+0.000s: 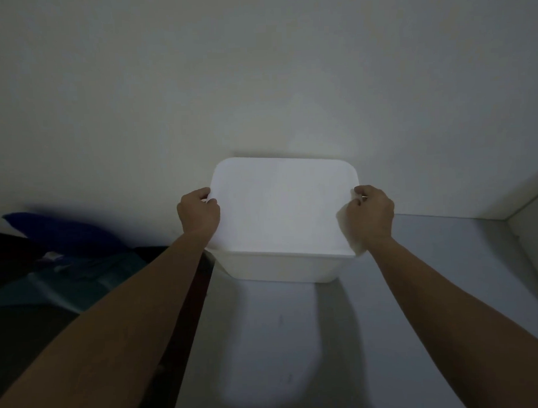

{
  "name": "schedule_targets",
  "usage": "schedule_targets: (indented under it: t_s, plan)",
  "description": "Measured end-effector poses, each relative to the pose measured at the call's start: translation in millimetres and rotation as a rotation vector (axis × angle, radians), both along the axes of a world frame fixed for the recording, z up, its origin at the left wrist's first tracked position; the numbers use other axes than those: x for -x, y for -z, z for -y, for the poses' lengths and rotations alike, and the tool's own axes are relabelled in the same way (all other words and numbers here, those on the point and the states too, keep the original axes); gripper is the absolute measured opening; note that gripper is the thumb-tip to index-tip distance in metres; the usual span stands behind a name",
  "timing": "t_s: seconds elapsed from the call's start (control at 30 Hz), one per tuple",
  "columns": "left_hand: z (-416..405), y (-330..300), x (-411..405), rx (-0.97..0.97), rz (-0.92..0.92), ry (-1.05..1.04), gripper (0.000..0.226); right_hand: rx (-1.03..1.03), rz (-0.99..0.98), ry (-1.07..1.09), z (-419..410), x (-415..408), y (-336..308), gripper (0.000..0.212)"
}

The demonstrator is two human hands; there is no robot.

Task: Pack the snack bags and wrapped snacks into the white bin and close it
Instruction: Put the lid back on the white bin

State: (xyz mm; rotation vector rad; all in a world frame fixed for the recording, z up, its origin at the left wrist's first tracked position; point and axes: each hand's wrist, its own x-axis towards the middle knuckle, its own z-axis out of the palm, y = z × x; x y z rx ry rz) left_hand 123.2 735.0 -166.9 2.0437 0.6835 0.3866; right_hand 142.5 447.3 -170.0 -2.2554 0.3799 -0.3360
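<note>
The white bin (pixel 280 269) stands on a pale grey shelf surface (pixel 432 289), its far side close against the white back wall (pixel 257 82). A flat white lid (pixel 281 203) with rounded corners lies across its top, covering the opening; the lid's front edge overhangs the bin's front wall slightly. Whether it is pressed fully down cannot be told in this dim light.

The left hand (pixel 198 211) grips the lid's left edge, fingers curled over the rim and thumb on top. The right hand (pixel 372 211) clasps the right edge in the same manner, fingers closed round the rim. Both forearms reach in from the near corners of the view.

The bin's left side sits right at the shelf's left edge, where a dark vertical edge (pixel 186 328) runs toward the camera. Beyond that edge lie crumpled fabrics: a dark blue piece (pixel 64 232) and a teal piece (pixel 81 283).

To the right of the bin the shelf is bare up to a white side panel (pixel 533 225). In front of the bin the shelf also lies open. No snacks are visible.
</note>
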Motion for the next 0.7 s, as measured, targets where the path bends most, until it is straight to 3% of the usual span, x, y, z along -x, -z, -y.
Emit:
schedule_targets:
  t_s: [0.23,0.37,0.57,0.7]
  plan:
    - [2.8,9.4,-0.4,-0.087,0.031,0.041,0.037,0.168,0.022,-0.077,-2.3,-3.3,7.7,0.034]
    - [10.1,12.8,1.5,-0.150,0.033,0.069,0.044,0.467,0.102,-0.165,-8.9,-0.8,10.3,0.033]
    - [12.2,19.4,4.4,-0.395,0.069,0.191,0.052,0.689,0.176,-0.335,-14.3,0.9,12.5,0.030]
    - [9.7,24.2,-0.8,-0.600,0.014,0.347,0.060,0.744,0.023,-0.409,-14.0,-4.8,16.0,0.046]
